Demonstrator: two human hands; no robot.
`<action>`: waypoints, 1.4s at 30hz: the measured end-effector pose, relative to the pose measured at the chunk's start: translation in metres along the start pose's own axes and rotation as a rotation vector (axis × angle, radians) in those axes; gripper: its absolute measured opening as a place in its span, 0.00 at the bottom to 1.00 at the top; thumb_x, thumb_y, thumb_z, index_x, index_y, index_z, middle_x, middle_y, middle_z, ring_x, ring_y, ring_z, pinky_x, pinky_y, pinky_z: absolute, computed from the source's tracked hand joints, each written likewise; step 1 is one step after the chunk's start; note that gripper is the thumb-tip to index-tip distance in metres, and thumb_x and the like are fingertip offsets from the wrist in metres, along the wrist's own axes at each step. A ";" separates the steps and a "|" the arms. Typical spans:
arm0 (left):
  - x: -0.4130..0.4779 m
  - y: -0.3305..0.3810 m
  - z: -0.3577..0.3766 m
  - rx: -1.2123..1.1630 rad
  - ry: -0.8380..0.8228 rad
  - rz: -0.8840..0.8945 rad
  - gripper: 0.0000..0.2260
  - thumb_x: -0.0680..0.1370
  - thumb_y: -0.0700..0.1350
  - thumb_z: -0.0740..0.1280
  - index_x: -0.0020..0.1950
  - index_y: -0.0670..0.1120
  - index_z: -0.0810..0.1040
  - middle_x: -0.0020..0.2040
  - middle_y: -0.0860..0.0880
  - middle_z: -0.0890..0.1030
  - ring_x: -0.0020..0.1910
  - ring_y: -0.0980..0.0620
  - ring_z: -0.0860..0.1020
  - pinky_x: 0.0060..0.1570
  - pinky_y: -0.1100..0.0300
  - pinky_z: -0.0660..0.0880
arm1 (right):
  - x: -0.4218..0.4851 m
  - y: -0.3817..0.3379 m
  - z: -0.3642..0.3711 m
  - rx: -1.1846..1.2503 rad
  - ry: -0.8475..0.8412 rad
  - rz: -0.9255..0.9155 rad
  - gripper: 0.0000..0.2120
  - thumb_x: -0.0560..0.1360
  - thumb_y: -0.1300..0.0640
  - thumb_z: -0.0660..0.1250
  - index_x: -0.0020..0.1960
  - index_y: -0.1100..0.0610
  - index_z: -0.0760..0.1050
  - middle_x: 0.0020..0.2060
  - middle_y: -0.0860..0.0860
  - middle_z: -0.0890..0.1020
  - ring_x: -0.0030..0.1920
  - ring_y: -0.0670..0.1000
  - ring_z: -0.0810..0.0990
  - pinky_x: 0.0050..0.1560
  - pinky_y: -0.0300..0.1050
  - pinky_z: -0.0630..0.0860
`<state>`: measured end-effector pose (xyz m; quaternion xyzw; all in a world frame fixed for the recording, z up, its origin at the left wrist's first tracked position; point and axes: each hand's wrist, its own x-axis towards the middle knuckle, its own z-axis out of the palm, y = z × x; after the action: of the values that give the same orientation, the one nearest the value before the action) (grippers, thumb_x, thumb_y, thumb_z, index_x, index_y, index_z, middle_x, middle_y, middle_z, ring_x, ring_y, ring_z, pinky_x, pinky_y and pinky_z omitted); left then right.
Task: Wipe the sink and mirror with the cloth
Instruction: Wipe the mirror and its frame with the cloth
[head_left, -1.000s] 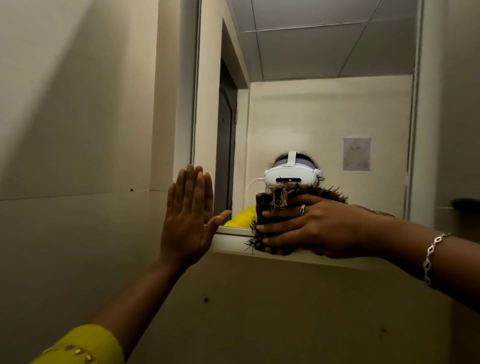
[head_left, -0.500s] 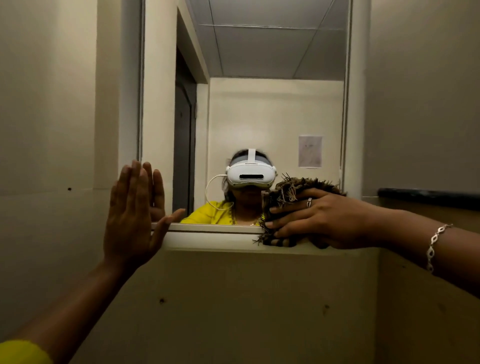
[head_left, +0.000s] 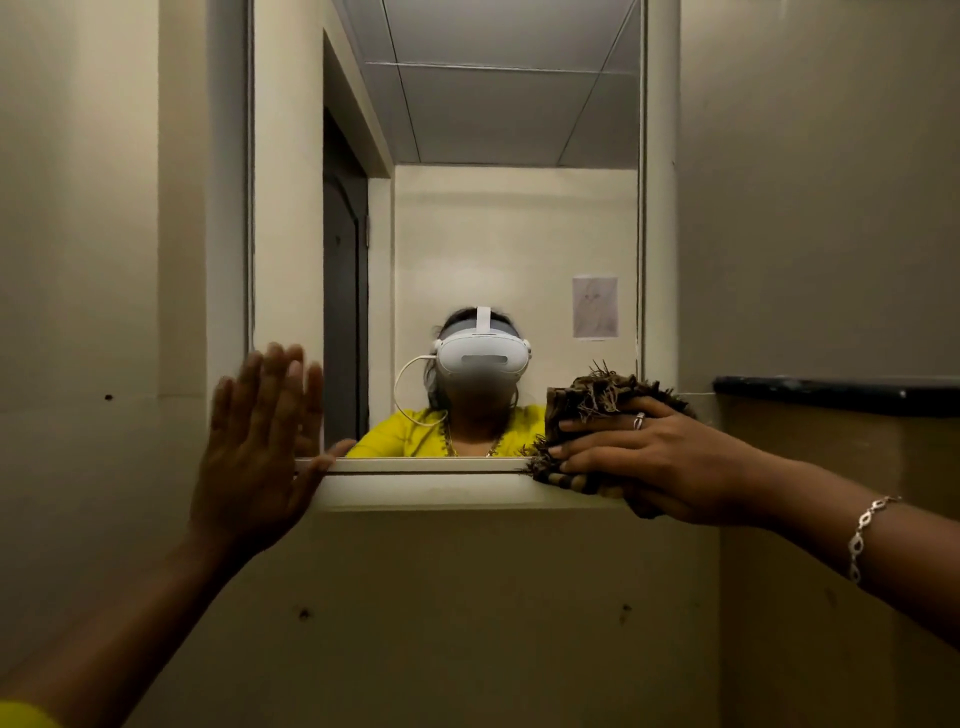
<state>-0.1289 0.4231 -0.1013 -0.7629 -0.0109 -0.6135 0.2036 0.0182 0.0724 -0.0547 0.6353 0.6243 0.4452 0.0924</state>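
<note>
Beige wall (head_left: 805, 208), mirror (head_left: 519, 234), white ledge (head_left: 441, 491) under cloth (head_left: 592, 397)

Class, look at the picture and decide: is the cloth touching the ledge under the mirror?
Touching. The head view shows the cloth, held by the right hand, draped over the right end of the ledge, its fringe lying on the edge with no gap.

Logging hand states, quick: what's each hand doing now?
Left hand: open, fingers straight, at the mirror's lower left corner.
Right hand: holds the cloth at its lower right corner.
</note>
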 end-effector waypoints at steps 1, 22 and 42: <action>0.002 0.006 0.000 -0.021 -0.021 0.075 0.30 0.79 0.60 0.43 0.75 0.42 0.46 0.76 0.45 0.45 0.74 0.41 0.48 0.72 0.45 0.46 | -0.002 -0.002 0.003 0.015 0.021 0.011 0.19 0.73 0.52 0.55 0.64 0.47 0.67 0.62 0.44 0.77 0.65 0.44 0.68 0.62 0.52 0.61; 0.024 0.106 0.023 0.018 -0.188 0.718 0.33 0.78 0.61 0.52 0.73 0.40 0.53 0.73 0.40 0.57 0.74 0.44 0.51 0.72 0.52 0.46 | -0.041 -0.015 0.005 0.108 0.103 0.312 0.19 0.81 0.46 0.45 0.61 0.52 0.69 0.54 0.51 0.82 0.44 0.46 0.81 0.50 0.37 0.60; 0.024 0.112 0.014 -0.112 -0.242 0.577 0.34 0.77 0.62 0.53 0.74 0.40 0.55 0.74 0.40 0.57 0.74 0.44 0.52 0.72 0.50 0.48 | -0.041 -0.042 0.011 -0.219 0.239 0.658 0.19 0.71 0.61 0.56 0.59 0.60 0.75 0.60 0.57 0.79 0.63 0.59 0.74 0.60 0.52 0.65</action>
<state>-0.0805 0.3191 -0.1146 -0.8120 0.2157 -0.4350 0.3240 0.0028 0.0501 -0.1080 0.7318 0.3418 0.5863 -0.0621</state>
